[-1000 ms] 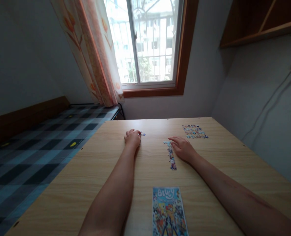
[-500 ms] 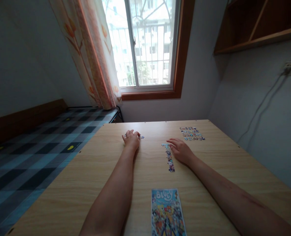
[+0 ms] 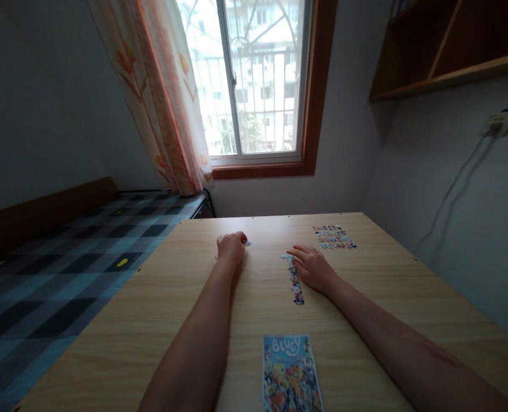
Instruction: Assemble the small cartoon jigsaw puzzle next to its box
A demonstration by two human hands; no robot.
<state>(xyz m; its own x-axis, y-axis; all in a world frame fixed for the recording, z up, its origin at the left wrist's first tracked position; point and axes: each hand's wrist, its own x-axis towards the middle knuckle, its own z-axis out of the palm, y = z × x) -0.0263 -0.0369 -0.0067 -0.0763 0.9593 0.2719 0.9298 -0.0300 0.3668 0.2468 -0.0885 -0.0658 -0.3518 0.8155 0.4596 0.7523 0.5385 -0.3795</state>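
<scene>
Several loose puzzle pieces [image 3: 248, 243] lay by my left hand [image 3: 231, 247] on the tabletop [image 3: 172, 286]; fingers curled, couldn't tell if gripping one. Right hand [image 3: 310, 264] was loosely open, fingertips at the far end of the puzzle strip [image 3: 297, 290], partly covering it. Piece rows [image 3: 334, 237] lay far right; Bluey picture sheet [image 3: 291, 372] nearest me.

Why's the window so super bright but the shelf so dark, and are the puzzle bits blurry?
Head view: window glare washes out the scenery; head view: the shelf looks shadowy beside that brightness; head view: the puzzle strip by the right hand looks too small and soft to read.
</scene>
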